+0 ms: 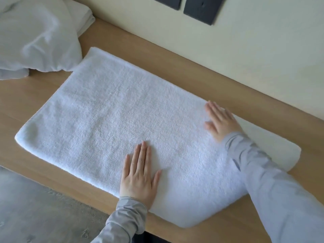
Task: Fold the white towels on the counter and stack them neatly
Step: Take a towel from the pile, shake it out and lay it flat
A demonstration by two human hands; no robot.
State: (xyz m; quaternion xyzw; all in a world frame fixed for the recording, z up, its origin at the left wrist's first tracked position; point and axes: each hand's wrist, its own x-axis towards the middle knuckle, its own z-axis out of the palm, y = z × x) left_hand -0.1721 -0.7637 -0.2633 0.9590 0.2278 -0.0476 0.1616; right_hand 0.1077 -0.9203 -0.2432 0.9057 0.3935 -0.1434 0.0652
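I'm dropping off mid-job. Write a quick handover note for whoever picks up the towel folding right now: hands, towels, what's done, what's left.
Left hand: open, pressing flat on the spread towel near its front edge.
Right hand: open, flat on the towel's right part, towards the wall.
Towel: lies flat on the counter, with a rounded fold at its right end; it seems folded at least once.
Heap of white towels: far left of the counter, crumpled.
Left: finish folding this towel, fold the heap, then stack everything.
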